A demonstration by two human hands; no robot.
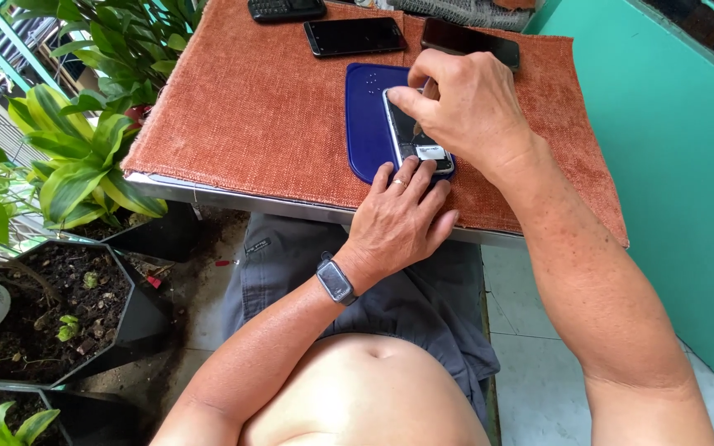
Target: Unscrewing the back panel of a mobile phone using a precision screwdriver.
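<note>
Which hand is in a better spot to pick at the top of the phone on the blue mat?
Probably the right hand: its fingers already touch the upper part of the opened phone, while the left hand rests at its bottom end.

- A table [208, 188] with a pale metal front edge is carrying everything; its top is lying almost wholly under a rust-orange woven cloth [249, 107].
- A dark blue mat [367, 116] is lying directly on the cloth, under the point where the hands are gripping.
- A black smartphone [354, 36] is lying screen-up on the cloth, beyond the grip and slightly to its left.
- A second dark phone [466, 41] is lying just beyond the grip, near the cloth's far edge.
- A black keypad phone [285, 8] is lying farthest from the grip, at the far left.
</note>
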